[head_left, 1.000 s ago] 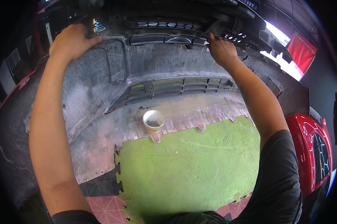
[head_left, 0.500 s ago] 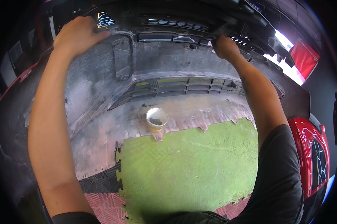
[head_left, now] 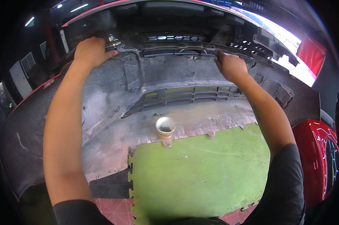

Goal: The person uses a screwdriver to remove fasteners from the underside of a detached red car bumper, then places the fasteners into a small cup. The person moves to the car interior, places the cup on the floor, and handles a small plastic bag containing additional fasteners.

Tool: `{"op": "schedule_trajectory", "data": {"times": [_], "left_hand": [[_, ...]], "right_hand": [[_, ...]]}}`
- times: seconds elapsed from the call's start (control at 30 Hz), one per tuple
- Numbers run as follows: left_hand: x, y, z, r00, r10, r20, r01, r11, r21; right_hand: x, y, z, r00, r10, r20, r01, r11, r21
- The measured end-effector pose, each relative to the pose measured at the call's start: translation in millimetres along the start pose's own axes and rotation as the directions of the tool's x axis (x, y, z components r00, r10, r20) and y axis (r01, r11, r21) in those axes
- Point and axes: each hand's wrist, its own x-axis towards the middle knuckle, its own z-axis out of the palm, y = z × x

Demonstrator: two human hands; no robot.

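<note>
A large dark car bumper [head_left: 169, 71] stands across in front of me, its scuffed inner side facing me. My left hand [head_left: 92, 53] grips it at the upper left, thumb on the near side and fingers mostly hidden behind the edge. At the upper right, my right hand [head_left: 231, 67] is closed on the strip beside the long upper opening, its fingertips partly hidden. Below and between my hands, a small white bucket [head_left: 168, 135] with dark bits inside sits on the bumper's pale lower lip.
Green matting [head_left: 199, 172] covers the floor before me, bordered by black tiles [head_left: 111, 185] and red tiles [head_left: 115, 210]. A red car [head_left: 312, 161] stands close on the right. Slatted lower grille bars [head_left: 194, 95] cross the bumper, and tabs stick out along its lower edge.
My view has tilted up and shifted left, so the bumper, bucket and hands appear lower and farther right. More of the bumper's red upper edge shows. Both hands keep their places on it.
</note>
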Motion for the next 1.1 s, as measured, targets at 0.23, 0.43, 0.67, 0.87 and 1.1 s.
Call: {"op": "schedule_trajectory", "data": {"times": [0.23, 0.43, 0.67, 0.87, 1.1], "left_hand": [[-14, -6, -27, 0.979, -0.114, 0.167, 0.119, 0.993, -0.018], [-24, -24, -46, 0.952, -0.216, 0.215, 0.233, 0.971, -0.054], [-53, -49, -60, 0.963, -0.24, 0.123, 0.25, 0.966, -0.072], [-141, 14, -16, 0.882, -0.44, -0.17, 0.06, 0.461, -0.885], [-412, 248, 42, 0.407, 0.485, 0.774, 0.492, -0.83, 0.262]], "right_hand": [[-208, -47, 66, 0.961, 0.134, 0.241, -0.273, 0.592, 0.758], [-358, -72, 101, 0.867, 0.107, 0.487, -0.499, 0.217, 0.839], [-395, -93, 105, 0.81, 0.112, 0.575, -0.586, 0.174, 0.791], [-395, -115, 107, 0.846, 0.071, 0.528, -0.526, -0.047, 0.849], [-372, -200, 12, 0.991, -0.078, 0.107, -0.065, 0.418, 0.906]]}}
